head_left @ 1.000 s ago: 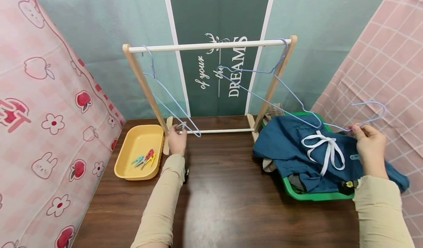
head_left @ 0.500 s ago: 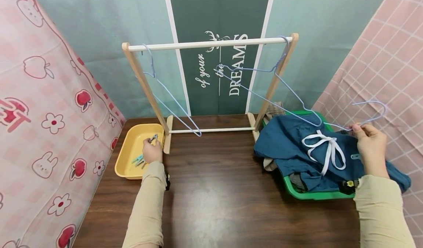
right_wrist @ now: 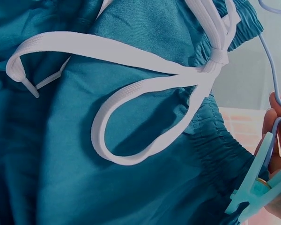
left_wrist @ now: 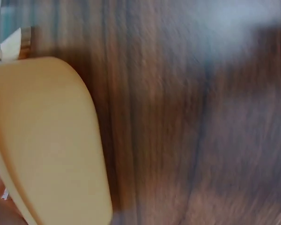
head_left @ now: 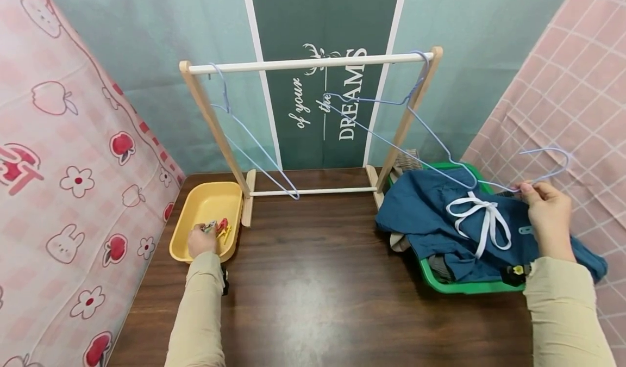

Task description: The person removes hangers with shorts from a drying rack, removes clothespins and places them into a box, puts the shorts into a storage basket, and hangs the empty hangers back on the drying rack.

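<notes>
My left hand [head_left: 201, 240] is low inside the yellow tray [head_left: 177, 231], fingertips pinching a greyish clothespin [head_left: 211, 226] among several others. Red and yellow clothespins [head_left: 224, 228] lie just right of the fingers. In the left wrist view the tray wall [left_wrist: 51, 140] hides most of the hand. My right hand [head_left: 550, 215] grips a blue wire hanger [head_left: 550, 175] just below its hook. Dark blue drawstring trousers [head_left: 425, 209] with a white bow [head_left: 486, 220] lie under it. A teal clothespin [right_wrist: 255, 190] bites the elastic waistband beside the right fingers.
A wooden rack [head_left: 313, 62] stands at the back, with one blue hanger [head_left: 256, 144] on its left end and another [head_left: 435, 133] on its right. A green basket [head_left: 455, 287] of clothes sits at right. Patterned cloths hang on both sides.
My left hand has moved left and toward me from the rack's left foot, carrying the clothespin down into the yellow tray. The right hand stays on the hanger.
</notes>
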The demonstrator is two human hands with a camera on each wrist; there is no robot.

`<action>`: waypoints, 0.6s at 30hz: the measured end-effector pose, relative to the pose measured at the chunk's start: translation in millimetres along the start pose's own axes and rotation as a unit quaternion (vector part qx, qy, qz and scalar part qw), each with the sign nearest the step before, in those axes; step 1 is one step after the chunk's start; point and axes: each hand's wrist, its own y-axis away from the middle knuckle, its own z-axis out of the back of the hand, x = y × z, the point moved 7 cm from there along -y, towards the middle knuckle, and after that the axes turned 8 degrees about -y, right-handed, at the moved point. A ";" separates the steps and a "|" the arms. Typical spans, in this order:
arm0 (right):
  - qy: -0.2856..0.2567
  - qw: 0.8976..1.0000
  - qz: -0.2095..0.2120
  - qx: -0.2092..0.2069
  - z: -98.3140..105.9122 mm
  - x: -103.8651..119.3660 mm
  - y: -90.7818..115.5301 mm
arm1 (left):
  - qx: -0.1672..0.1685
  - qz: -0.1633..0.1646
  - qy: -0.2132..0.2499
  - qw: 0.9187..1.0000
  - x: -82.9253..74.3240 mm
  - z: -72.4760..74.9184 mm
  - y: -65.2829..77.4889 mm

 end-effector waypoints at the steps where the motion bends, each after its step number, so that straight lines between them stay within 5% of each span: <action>1: 0.001 1.000 0.000 0.000 0.4 0.3 -0.3 | 0.003 -0.003 -0.013 1.000 1.3 -0.2 -1.0; 9: 0.032 0.999 0.015 0.007 0.8 0.5 -0.9 | 0.031 -0.023 -0.134 0.990 3.9 -1.3 -2.2; 18: 0.060 0.998 0.012 0.021 0.8 0.5 -1.8 | 0.045 -0.022 -0.143 0.988 6.0 -3.5 -2.7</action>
